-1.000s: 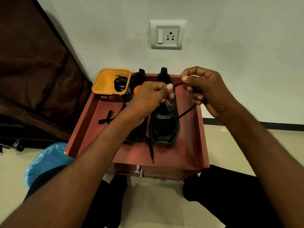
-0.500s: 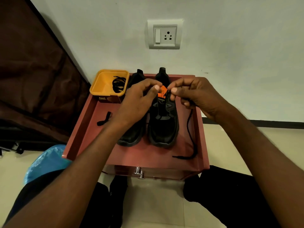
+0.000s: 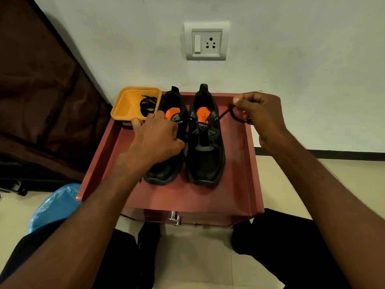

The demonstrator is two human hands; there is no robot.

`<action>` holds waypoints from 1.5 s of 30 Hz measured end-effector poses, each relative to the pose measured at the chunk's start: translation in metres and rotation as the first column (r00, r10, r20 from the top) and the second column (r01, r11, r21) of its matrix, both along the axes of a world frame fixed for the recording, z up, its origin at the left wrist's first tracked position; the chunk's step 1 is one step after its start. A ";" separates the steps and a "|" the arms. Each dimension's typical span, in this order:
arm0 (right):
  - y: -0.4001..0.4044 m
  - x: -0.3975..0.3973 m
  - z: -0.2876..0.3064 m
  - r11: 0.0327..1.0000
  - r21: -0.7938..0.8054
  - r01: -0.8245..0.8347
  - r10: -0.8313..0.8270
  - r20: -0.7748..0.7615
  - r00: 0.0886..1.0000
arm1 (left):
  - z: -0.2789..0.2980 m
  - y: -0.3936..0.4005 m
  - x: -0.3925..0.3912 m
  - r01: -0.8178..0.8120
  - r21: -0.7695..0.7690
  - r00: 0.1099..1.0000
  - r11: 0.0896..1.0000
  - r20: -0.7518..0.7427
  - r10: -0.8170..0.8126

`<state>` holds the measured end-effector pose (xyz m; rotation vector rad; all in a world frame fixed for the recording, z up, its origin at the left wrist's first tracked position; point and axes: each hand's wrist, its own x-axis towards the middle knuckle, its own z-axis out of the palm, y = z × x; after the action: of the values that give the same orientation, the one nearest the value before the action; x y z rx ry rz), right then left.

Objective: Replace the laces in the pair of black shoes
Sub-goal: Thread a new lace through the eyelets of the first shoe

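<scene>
Two black shoes with orange insoles stand side by side on a reddish tray table (image 3: pixel 235 190). My right hand (image 3: pixel 260 115) pinches a black lace (image 3: pixel 224 114) that runs taut from the right shoe (image 3: pixel 205 155), with the rest looped in its fingers. My left hand (image 3: pixel 156 138) lies over the left shoe (image 3: pixel 166 174) with fingers curled at the gap between the shoes, where the lace's other end leaves the right shoe; what it grips is hidden.
A yellow tub (image 3: pixel 129 107) with a coiled black lace (image 3: pixel 148 105) inside stands at the table's back left corner. A wall socket (image 3: pixel 206 41) is above. A blue bag (image 3: pixel 54 205) lies on the floor at left, dark fabric behind it.
My right hand has pulled the lace out to the right and gathered the slack that lay on the table. My left hand has dropped down and left onto the left shoe.
</scene>
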<state>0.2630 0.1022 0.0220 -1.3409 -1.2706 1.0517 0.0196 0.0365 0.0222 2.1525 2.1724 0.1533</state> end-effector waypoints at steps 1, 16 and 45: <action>-0.003 -0.004 0.001 0.998 0.003 -0.068 0.068 0.019 0.998 | -0.001 0.000 0.003 0.010 0.058 0.998 0.998 0.063 -0.014; -0.013 -0.013 0.003 0.867 -0.046 -0.496 0.492 -0.073 0.867 | 0.001 0.006 0.016 0.249 -0.041 0.385 0.968 0.921 -0.060; -0.011 -0.027 -0.017 0.958 -0.050 -0.281 0.285 0.179 0.941 | -0.013 0.011 0.020 0.075 -0.040 0.651 0.996 0.759 -0.019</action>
<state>0.2360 0.0911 0.0054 -1.3229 -1.6323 1.1607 0.0395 0.0475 0.0095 1.6364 1.5770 0.8095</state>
